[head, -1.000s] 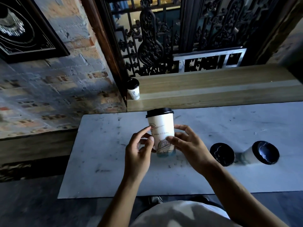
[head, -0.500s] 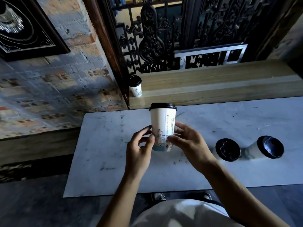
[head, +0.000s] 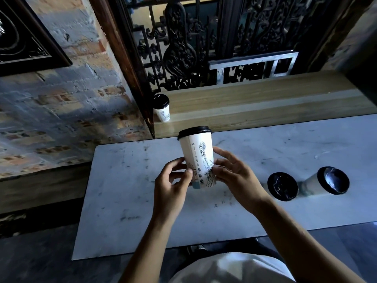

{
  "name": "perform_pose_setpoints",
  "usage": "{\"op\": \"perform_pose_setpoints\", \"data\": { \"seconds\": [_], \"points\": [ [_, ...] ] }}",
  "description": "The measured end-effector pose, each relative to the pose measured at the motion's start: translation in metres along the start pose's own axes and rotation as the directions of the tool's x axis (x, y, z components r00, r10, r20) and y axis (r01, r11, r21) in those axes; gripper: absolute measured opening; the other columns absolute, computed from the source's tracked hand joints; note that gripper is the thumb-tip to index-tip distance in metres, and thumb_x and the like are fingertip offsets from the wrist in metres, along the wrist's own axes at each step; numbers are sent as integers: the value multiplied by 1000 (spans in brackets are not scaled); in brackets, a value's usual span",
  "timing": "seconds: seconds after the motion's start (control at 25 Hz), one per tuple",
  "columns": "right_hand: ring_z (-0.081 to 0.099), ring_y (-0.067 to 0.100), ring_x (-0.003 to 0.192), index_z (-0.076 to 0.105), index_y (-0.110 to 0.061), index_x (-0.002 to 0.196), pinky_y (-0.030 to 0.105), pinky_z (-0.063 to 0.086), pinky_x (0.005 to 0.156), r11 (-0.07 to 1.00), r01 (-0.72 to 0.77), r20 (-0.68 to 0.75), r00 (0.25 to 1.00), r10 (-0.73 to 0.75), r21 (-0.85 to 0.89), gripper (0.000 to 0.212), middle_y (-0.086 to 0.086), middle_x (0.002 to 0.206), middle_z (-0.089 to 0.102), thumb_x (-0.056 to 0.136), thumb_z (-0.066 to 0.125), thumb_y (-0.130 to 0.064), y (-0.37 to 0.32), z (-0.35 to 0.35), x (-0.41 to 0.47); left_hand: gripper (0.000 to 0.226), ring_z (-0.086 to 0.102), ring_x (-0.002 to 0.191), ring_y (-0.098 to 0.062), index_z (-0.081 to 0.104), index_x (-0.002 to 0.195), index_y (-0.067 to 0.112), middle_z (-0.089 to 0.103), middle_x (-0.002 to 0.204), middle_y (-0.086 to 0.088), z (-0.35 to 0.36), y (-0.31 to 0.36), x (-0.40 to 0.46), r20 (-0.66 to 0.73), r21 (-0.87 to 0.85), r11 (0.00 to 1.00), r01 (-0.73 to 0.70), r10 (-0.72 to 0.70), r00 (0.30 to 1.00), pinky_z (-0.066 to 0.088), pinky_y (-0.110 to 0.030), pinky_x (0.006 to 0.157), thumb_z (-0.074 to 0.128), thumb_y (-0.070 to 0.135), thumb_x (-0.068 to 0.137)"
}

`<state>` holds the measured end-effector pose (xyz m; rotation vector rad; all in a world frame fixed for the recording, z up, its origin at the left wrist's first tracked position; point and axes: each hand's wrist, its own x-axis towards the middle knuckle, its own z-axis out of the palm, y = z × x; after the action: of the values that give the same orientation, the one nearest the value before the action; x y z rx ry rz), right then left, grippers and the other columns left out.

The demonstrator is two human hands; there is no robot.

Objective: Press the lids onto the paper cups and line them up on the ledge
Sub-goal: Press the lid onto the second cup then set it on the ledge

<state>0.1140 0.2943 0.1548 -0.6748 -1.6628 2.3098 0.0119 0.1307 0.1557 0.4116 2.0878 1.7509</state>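
Observation:
A white paper cup (head: 199,154) with a black lid and a line drawing is held upright above the white table (head: 130,193). My left hand (head: 172,184) pinches its lower left side and my right hand (head: 234,177) grips its lower right side. Another lidded cup (head: 162,110) stands at the left end of the wooden ledge (head: 265,105). Two more lidded cups (head: 282,186) (head: 326,181) stand on the table to the right of my hands.
A brick wall (head: 61,111) runs along the left. A dark ornate iron grille (head: 193,41) rises behind the ledge, with a dark wooden post beside the ledge cup. The ledge stretches right of that cup.
The held cup has turned in my fingers, so the drawing now faces me, and it sits slightly higher above the table. Both hands keep their hold at its base.

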Motion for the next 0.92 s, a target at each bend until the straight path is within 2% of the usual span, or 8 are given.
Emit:
{"op": "perform_pose_setpoints", "data": {
  "seconds": [0.16,0.36,0.52,0.6,0.68,0.8,0.84,0.92],
  "points": [
    [71,21,106,56,-20,142,31,57,85,988,6,-57,998,-15,-154,55,12,121,74,90,70,-8,-1,-2,8,29,75,94,-14,70,112,36,79,102,11,-1,-6,15,30,-17,1000,21,-20,999,63,-51,85,71,33,83],
    [71,5,103,58,-22,140,25,61,80,884,3,-19,1000,-13,-468,59,-7,127,70,87,78,-5,-20,-5,32,28,78,88,-16,71,116,26,80,103,6,7,-5,42,54,-49,997,67,-65,996,63,-54,84,76,17,90],
    [73,7,99,64,-34,124,27,62,81,801,-17,7,1000,26,-599,52,-14,118,71,81,82,-10,-35,-19,70,39,76,95,-16,68,122,19,77,112,5,22,-10,70,79,-28,996,88,-86,993,62,-55,85,80,15,86],
    [74,15,97,61,-37,120,32,63,83,794,-38,-25,999,28,-607,59,-9,113,72,74,87,-11,-36,-31,99,44,75,100,-15,65,123,25,75,116,5,33,-16,92,96,-8,997,81,-80,992,61,-53,90,80,22,81],
    [76,23,97,57,-42,112,46,64,85,810,-83,-79,996,45,-580,63,-2,109,73,62,88,-20,-31,-42,133,49,72,108,-13,59,119,40,72,122,5,45,-18,119,125,16,996,92,-93,988,60,-47,95,79,34,74],
    [75,24,97,51,-37,108,54,62,87,791,-56,-56,998,27,-609,62,-4,105,70,61,86,-13,-19,-58,207,51,70,114,-14,53,120,35,69,125,-3,70,-32,179,110,19,990,142,-143,984,56,-43,102,77,21,77],
    [74,21,97,52,-31,112,49,63,85,773,-37,-56,998,2,-633,62,-7,106,70,64,85,-11,-15,-63,234,50,70,114,-16,52,121,28,69,124,-6,79,-39,204,99,20,987,161,-162,982,56,-40,102,75,11,80],
    [72,11,94,55,-19,124,20,59,75,705,10,-29,999,-43,-709,60,-9,108,68,72,83,-8,-3,-78,292,46,68,113,-22,49,121,17,66,123,-12,97,-61,263,66,9,988,155,-156,986,55,-31,96,68,-6,86]
  ]
}}
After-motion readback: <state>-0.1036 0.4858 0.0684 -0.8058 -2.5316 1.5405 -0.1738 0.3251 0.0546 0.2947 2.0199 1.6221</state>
